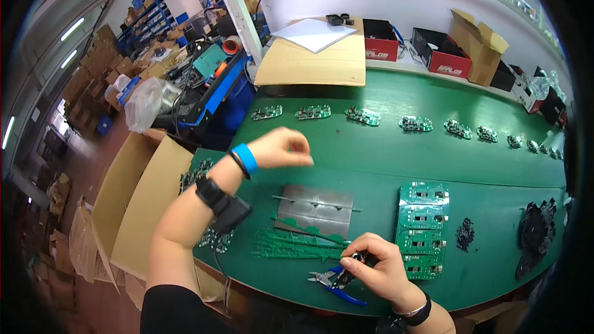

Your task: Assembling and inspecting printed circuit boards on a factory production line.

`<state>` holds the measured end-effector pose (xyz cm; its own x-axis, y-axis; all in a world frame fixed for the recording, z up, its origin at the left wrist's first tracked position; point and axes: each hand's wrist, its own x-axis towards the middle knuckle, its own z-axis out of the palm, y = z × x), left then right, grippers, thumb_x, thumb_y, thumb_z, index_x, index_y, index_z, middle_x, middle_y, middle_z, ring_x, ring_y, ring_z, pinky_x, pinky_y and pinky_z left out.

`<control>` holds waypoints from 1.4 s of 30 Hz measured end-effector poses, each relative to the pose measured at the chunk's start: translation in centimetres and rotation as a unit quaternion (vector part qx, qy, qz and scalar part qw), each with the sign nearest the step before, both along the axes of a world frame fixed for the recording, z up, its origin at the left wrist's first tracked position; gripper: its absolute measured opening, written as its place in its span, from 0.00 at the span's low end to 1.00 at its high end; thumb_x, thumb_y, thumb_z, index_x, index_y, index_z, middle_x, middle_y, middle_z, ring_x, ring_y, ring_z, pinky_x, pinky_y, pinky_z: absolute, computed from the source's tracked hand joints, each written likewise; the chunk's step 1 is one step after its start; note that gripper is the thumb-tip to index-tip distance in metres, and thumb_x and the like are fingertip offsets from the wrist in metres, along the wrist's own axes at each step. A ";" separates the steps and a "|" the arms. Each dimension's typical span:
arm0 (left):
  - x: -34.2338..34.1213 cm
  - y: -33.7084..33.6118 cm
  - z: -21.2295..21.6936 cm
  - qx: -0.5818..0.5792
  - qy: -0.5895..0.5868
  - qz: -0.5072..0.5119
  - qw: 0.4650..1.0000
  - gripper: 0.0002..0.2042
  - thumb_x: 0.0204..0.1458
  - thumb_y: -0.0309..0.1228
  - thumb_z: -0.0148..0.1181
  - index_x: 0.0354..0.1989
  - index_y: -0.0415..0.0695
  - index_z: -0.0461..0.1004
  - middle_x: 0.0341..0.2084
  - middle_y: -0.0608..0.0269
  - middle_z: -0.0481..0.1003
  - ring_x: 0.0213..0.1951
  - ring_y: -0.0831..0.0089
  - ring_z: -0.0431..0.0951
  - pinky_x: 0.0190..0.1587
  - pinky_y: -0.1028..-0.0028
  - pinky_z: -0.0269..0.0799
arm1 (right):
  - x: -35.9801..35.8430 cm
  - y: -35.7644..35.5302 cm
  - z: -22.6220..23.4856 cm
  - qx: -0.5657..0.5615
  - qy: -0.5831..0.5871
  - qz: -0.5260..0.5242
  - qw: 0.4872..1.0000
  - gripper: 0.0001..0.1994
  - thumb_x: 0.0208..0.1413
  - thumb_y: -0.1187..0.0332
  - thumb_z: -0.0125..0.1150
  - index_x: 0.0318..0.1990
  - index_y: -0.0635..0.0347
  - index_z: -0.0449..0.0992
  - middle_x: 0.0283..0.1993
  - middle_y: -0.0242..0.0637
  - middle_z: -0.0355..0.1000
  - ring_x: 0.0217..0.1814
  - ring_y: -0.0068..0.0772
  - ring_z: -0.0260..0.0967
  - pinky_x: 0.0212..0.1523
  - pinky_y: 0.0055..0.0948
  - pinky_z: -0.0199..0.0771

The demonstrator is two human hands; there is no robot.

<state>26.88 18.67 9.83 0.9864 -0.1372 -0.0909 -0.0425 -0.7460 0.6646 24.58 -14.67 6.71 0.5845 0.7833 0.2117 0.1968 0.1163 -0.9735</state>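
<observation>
My left hand point(286, 149) is raised over the green worktop point(309, 170), fingers loosely bent, a gap between thumb and forefinger, nothing visible in it. Near the front edge, my right hand point(380, 269) pinches a small dark circuit board point(341, 280), partly hidden by the fingers. Under this board are cutting pliers point(346, 295) with blue handles, their jaws pointing left. Thin green board offcuts point(291, 245) lie beside the right hand, in front of a grey metal plate point(315, 204). To the right of that hand sits a green circuit board panel point(423, 232).
Separate circuit boards point(363, 116) form a row across the back. More boards point(197, 173) lie at the left edge beside an open carton point(139, 201). Small black parts point(465, 235) and a black heap point(537, 235) are at right. Red-and-black boxes point(448, 59) stand behind.
</observation>
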 end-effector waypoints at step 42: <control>-18.2 -0.1 -2.8 0.413 -0.048 0.413 0.810 0.08 0.44 0.32 0.62 0.31 0.43 0.76 0.34 0.53 0.74 0.38 0.52 0.76 0.40 0.56 0.73 | 2.1 -4.2 1.5 -0.242 -0.393 -0.356 0.812 0.23 0.42 0.64 0.69 0.48 0.58 0.72 0.50 0.45 0.64 0.55 0.48 0.58 0.51 0.46 0.59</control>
